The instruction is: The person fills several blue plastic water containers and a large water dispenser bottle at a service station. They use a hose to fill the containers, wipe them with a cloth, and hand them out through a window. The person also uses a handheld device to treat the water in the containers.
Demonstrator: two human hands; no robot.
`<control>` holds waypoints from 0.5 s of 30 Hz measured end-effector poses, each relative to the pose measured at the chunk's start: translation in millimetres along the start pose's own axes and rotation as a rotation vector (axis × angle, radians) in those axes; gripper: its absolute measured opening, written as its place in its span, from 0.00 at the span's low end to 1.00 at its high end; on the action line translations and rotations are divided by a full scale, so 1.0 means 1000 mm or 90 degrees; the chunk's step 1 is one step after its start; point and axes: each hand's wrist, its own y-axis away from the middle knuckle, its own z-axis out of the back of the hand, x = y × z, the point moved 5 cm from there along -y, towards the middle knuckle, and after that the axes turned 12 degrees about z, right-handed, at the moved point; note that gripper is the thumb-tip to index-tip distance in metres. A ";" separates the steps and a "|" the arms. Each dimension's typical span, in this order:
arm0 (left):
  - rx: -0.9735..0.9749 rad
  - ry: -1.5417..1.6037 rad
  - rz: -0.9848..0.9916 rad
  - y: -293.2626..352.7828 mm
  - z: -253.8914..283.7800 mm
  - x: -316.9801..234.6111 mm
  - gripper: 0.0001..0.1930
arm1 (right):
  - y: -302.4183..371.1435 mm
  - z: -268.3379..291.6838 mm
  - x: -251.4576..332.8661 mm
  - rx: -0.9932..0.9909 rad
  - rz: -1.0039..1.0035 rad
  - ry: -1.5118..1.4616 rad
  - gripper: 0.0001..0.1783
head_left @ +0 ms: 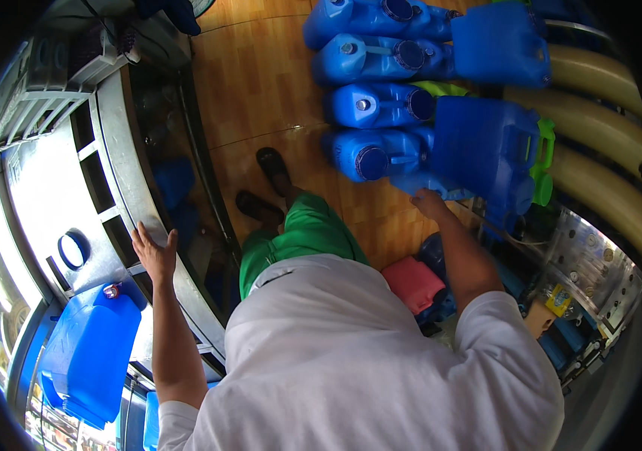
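Observation:
My left hand (155, 254) lies on the edge of a metal counter (122, 143), its fingers spread and nothing in it. On the other side, my right hand (430, 204) is closed, right beside the near end of a light blue water jug (424, 183). What its fingers hold, if anything, is hidden. Just beyond it stands a blue jug with a dark round cap (370, 161), in a row with more blue jugs (366, 105). A darker blue jug (478, 139) sits to the right of this row.
A blue container with a tap (92, 349) stands at the counter's left. Large beige tubes (584, 120) run along the right. A pink container (413, 284) is on the wood-look floor (261, 75) near my right side. A grey rack (35, 113) is at far left.

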 end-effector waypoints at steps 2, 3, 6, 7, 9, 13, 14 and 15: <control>-0.027 -0.073 0.034 -0.006 -0.002 -0.016 0.50 | 0.004 -0.039 -0.035 -0.010 -0.077 -0.100 0.29; -0.038 -0.108 0.052 -0.007 -0.008 -0.021 0.51 | 0.005 -0.052 -0.050 -0.016 -0.116 -0.147 0.34; -0.067 -0.127 0.084 0.002 -0.022 -0.027 0.52 | -0.006 -0.062 -0.033 -0.030 -0.102 -0.112 0.47; -0.083 -0.133 0.091 0.004 -0.023 -0.028 0.52 | -0.014 -0.062 -0.021 -0.043 -0.106 -0.116 0.49; -0.099 -0.137 0.082 0.004 -0.029 -0.022 0.50 | -0.038 -0.060 0.006 -0.068 -0.105 -0.124 0.52; -0.183 -0.124 0.064 0.002 -0.033 -0.021 0.46 | -0.106 -0.069 0.030 -0.078 -0.128 -0.078 0.60; -0.211 -0.120 0.049 0.001 -0.033 -0.022 0.45 | -0.126 -0.072 0.027 -0.082 -0.146 -0.051 0.62; -0.220 -0.136 0.041 0.000 -0.034 -0.021 0.44 | -0.142 -0.079 0.024 -0.086 -0.164 -0.024 0.64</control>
